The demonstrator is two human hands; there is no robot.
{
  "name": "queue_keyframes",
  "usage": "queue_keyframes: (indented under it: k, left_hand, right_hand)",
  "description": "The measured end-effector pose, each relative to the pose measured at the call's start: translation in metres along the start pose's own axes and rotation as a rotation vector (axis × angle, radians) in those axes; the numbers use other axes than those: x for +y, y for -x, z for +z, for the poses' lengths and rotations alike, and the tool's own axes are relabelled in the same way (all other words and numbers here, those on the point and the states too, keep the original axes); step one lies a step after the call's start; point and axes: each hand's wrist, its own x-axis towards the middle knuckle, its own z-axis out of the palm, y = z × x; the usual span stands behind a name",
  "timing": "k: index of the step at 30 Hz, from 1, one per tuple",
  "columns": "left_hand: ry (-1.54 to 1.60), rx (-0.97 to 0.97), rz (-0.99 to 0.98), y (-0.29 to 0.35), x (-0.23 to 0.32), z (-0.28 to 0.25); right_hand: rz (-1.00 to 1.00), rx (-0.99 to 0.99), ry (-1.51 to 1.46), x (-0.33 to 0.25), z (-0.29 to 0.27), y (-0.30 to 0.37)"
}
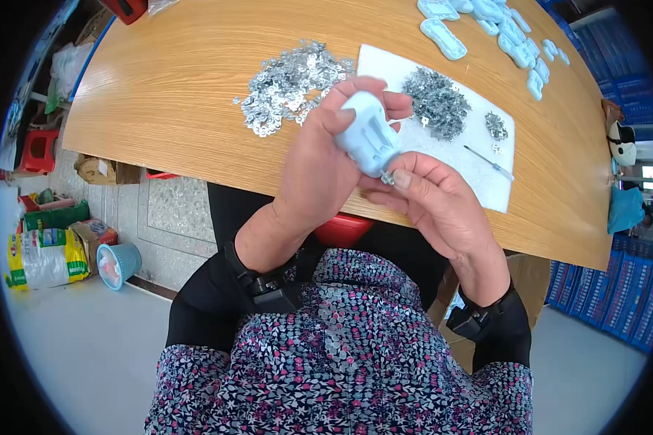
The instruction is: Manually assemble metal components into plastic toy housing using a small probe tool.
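Observation:
My left hand [315, 156] is wrapped round a light blue plastic housing [370, 134], its hollowed side with long slots facing up. At the housing's lower end, my right hand [442, 199] pinches a small metal clip [388, 177] between thumb and forefinger, against or very near the plastic edge. Beyond my hands lies a white foam sheet [486, 185] bearing a dark heap of small metal springs or clips [437, 104], with a smaller pile [496, 126] beside it. To the left, flat silvery metal pieces [290, 83] are spread on the wooden table [174, 94].
A thin screwdriver-like tool [488, 162] rests on the foam sheet's right part. More light blue housings [442, 38] lie at the far right of the table. A red stool [40, 152], a blue basket [118, 265] and stacked blue boxes [617, 293] stand around the table.

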Motion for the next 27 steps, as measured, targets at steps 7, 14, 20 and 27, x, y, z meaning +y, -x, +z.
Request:
queue_keyframes:
  k: [7, 14, 20, 27]
  left_hand:
    - [-0.107, -0.040, -0.165, 0.007, 0.006, -0.004]
    - [-0.445, -0.258, -0.642, 0.002, 0.048, 0.002]
    - [-0.235, -0.320, -0.790, 0.001, 0.045, -0.006]
    - [0.061, -0.191, -0.729, 0.010, 0.021, -0.015]
  right_hand:
    - [-0.219, 0.042, 0.595, -0.022, -0.007, 0.016]
    - [-0.377, -0.001, 0.927, -0.034, -0.010, 0.018]
    - [-0.326, -0.053, 0.965, -0.032, -0.012, 0.020]
    - [-0.369, 0.201, 0.772, -0.033, -0.018, 0.016]
